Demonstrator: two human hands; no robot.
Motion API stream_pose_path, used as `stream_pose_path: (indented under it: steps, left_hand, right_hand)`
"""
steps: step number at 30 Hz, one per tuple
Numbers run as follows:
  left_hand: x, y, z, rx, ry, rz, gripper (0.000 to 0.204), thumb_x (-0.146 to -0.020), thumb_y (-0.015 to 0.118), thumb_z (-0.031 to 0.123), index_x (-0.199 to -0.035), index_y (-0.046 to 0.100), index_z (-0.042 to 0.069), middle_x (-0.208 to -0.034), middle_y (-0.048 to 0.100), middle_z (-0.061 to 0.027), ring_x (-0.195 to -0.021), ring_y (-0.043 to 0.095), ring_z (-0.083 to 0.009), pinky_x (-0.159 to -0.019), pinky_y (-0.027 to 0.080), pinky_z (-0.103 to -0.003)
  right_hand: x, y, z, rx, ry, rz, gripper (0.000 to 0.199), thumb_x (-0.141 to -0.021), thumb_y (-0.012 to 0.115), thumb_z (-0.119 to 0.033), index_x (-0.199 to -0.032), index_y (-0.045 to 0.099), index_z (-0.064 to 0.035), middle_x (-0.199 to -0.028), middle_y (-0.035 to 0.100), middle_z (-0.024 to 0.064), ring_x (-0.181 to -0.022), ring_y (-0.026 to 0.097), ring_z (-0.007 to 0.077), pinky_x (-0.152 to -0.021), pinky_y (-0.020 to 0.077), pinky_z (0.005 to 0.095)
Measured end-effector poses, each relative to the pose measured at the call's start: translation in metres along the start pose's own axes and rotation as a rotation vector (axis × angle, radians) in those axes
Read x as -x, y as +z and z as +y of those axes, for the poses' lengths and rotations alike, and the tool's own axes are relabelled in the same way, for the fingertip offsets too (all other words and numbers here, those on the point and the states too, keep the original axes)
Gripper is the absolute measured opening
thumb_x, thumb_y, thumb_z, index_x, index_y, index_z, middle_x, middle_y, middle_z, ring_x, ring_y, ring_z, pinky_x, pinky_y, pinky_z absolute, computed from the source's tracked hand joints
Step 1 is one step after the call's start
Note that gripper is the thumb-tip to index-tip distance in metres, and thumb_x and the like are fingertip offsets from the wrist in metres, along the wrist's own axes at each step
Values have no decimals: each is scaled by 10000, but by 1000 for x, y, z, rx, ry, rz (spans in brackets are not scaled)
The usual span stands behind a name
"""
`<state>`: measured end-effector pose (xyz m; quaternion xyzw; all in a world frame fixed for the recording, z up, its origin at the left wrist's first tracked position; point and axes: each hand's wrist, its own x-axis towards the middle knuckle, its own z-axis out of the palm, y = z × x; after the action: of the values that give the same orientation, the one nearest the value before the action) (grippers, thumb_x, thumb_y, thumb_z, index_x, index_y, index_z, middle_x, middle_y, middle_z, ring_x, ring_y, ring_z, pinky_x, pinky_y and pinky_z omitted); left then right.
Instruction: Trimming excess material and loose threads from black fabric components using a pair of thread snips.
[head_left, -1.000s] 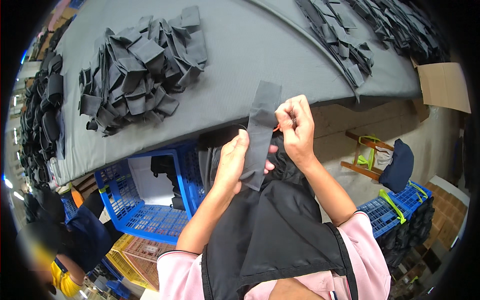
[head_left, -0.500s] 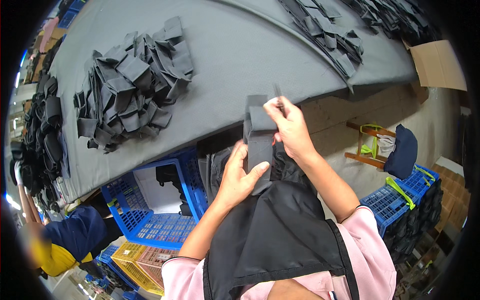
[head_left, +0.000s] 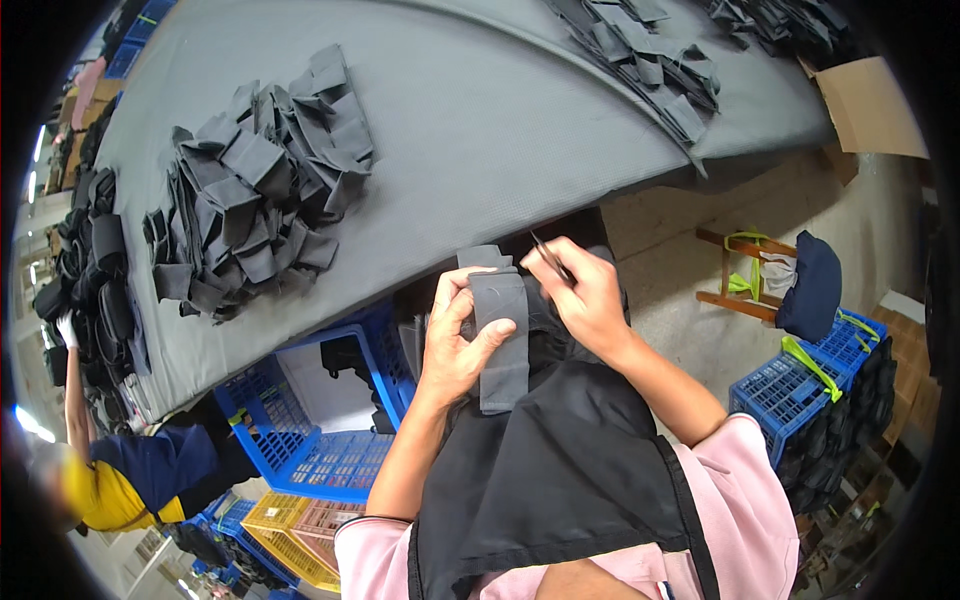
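Observation:
My left hand (head_left: 452,345) is closed round a dark grey fabric strip (head_left: 502,320), thumb pressed on its front. The strip hangs down over my black apron (head_left: 545,470), and a folded layer of the same fabric stands up behind my fingers. Just to the right, my right hand (head_left: 585,295) grips small dark thread snips (head_left: 545,252), whose points stick out above the fingers, apart from the fabric. Fingers hide most of the snips' body. More dark cloth lies beneath the hands, partly covered.
A grey-covered table (head_left: 450,130) bears a heap of grey fabric pieces (head_left: 255,185) and another bundle (head_left: 650,60). Below its edge sits a blue crate (head_left: 340,460). To the right are a wooden stool (head_left: 745,275) and more blue crates (head_left: 800,370). A person (head_left: 150,465) works at far left.
The fabric strip has come down and left, nearer to me, with my left hand now higher round it. My right hand has moved slightly down and away from the fabric.

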<state>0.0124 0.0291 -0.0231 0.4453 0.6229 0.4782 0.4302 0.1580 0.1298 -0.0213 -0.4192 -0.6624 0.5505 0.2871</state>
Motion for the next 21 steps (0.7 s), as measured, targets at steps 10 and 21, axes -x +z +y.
stream_pose_path:
  steps: [10,21]
  left_hand:
    - [-2,-5,5,260,-67,-63,444,-775,737,269,-1081,605,-25,-1188,459,-91,-1102,452,-203,-939,380,-322]
    - [2,-11,1,204,-11,-111,479,-756,750,300,-1067,615,-38,-1260,447,-107,-1144,443,-212,-956,367,-330]
  right_hand:
    - [27,-36,-26,328,-143,-170,235,-765,711,-168,-937,588,-66,-742,628,44,-646,654,188,-586,470,292]
    - [26,-32,-19,320,-173,-135,185,-775,694,-149,-894,592,-51,-700,637,63,-599,640,213,-530,455,324]
